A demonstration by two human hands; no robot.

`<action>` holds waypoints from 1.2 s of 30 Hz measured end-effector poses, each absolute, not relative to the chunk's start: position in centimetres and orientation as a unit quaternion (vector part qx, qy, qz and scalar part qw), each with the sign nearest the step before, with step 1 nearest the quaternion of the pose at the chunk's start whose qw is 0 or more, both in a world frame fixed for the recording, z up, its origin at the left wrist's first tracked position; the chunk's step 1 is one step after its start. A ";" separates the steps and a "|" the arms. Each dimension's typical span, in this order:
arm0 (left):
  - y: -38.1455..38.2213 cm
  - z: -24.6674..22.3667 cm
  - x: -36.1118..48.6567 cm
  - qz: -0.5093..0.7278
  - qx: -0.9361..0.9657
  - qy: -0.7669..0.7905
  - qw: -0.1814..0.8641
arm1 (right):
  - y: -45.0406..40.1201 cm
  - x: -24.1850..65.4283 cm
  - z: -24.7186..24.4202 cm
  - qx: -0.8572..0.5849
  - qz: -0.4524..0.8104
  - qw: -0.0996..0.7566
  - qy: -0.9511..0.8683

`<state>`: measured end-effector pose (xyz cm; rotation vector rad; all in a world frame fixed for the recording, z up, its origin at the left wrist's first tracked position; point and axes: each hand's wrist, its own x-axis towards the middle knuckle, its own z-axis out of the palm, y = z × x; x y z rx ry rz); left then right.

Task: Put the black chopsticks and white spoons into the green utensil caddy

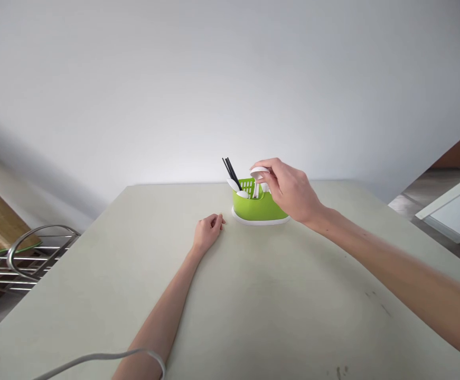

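Observation:
A white spoon (259,171) is pinched by its bowl end in my right hand (295,191), with its handle pointing down into a green cutlery holder (255,208). The holder has a slotted back and a white base, and stands on the table near the wall. Black chopsticks (232,171) lean out of its left side. Beside them, a white spoon bowl (233,184) and another white spoon bowl (243,195) show at the rim. My fingers partly hide the holder's right side. Curled closed, my left hand (208,232) rests on the table left of the holder, apart from it.
The pale table (230,316) meets a white wall (230,89) behind the holder. A grey cable (106,357) crosses over my left forearm. Left of the table is a metal rack (27,264); on the right stands a white piece of furniture (457,206).

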<state>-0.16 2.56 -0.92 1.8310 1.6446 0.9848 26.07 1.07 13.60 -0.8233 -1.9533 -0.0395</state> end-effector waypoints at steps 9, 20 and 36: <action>2.4 -0.8 0.0 0.359 0.671 0.600 0.246 | 2.2 25.8 10.5 -0.364 -0.001 0.421 -0.831; 2.4 -0.9 -0.1 0.360 0.670 0.600 0.247 | 2.3 25.2 8.7 -0.427 -0.052 0.317 -0.845; 2.5 -1.1 -0.1 0.358 0.675 0.599 0.240 | 1.4 24.9 6.7 -0.453 -0.107 0.276 -0.841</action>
